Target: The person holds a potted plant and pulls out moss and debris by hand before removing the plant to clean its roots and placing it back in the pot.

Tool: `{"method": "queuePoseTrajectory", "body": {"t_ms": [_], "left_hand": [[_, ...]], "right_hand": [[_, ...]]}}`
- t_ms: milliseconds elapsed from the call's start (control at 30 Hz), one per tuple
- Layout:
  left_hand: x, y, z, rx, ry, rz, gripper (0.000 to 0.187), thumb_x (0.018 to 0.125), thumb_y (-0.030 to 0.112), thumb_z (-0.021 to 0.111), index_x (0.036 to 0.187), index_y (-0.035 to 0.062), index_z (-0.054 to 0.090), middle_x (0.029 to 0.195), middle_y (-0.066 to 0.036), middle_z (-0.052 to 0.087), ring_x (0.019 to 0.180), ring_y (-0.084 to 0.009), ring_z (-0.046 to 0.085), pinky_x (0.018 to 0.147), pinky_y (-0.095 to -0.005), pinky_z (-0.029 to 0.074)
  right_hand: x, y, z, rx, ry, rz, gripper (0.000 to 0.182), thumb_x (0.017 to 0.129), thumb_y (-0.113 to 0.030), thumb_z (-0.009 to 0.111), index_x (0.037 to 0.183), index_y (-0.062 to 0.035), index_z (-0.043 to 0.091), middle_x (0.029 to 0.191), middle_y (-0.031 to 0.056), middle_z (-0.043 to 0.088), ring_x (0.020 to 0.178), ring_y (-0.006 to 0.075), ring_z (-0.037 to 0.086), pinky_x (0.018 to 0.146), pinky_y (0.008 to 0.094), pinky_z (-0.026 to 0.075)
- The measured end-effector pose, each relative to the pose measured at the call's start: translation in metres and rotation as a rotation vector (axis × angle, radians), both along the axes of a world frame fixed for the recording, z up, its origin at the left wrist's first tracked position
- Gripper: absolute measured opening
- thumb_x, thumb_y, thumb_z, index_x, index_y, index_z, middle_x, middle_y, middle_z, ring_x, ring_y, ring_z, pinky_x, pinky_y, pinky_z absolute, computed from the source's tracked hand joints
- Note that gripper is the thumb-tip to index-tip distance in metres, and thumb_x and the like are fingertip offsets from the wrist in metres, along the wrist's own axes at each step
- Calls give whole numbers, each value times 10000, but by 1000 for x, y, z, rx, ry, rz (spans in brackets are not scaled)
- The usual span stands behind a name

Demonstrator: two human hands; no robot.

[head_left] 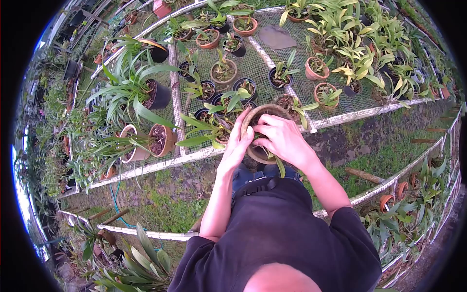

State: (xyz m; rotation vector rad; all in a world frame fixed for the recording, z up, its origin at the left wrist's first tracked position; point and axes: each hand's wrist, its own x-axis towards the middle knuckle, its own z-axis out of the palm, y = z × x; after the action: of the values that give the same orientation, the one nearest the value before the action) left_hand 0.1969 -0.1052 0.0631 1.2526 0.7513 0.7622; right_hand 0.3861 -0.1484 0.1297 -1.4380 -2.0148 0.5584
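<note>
A round, brownish clay flowerpot [250,118] is held up in front of my body, at the edge of the mesh bench. My left hand [238,144] grips its left side, with the thumb over the rim. Inside the pot's mouth are the bent fingers of my right hand [283,138], closed around something too hidden to name. A green leaf [280,167] hangs below that hand over the pot's near side. Just left of my left hand stands a small potted plant with broad leaves [194,141].
Several clay and black plastic pots, such as a round clay pot [224,71], stand on the wire mesh bench [253,63]. Dense yellow-green plants [357,44] crowd its right end. A white bench rail [350,116] runs in front. Behind me are another railing [170,236] and more plants.
</note>
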Motion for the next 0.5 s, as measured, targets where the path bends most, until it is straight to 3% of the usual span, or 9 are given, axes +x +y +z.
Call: {"method": "queuePoseTrajectory", "body": {"t_ms": [33,333,367,467,500], "left_hand": [[-1,-2,2,-7,1,7,847,1047,523,620,1672,64,278,1647,-185,405,1541,-282,367,1276,-425,262],[-9,0,-10,-53,-26,35,850,1046,560,598,1667,60,302,1655,-180,400,1558,-270,337,1283,-427,231],[-9,0,-10,-65,-35,36,860,1042,574,597,1666,60,302,1658,-179,397,1561,-270,332,1286,-427,223],[-8,1,-16,-65,-82,32,892,1028,614,598,1666,63,305,1664,-171,390,1566,-269,323,1293,-430,208],[-7,2,-17,-60,-101,29,903,1023,626,599,1665,64,307,1666,-168,389,1567,-269,322,1295,-431,204]], "right_hand": [[1,2,-6,6,29,18,212,864,-183,796,993,-22,749,1004,94,664,926,334,685,802,471,549],[0,9,-13,-182,264,-110,169,933,-176,749,924,-9,719,832,161,721,780,381,703,730,463,540],[2,8,-14,-146,266,-99,179,967,-170,724,944,5,694,772,175,705,699,351,704,675,448,530],[5,7,-28,-282,395,-175,157,1023,-126,680,1006,28,652,786,124,704,733,189,744,647,335,536],[5,7,-27,-216,424,-171,189,1038,-168,667,1023,16,628,731,149,694,644,255,734,621,391,543]]}}
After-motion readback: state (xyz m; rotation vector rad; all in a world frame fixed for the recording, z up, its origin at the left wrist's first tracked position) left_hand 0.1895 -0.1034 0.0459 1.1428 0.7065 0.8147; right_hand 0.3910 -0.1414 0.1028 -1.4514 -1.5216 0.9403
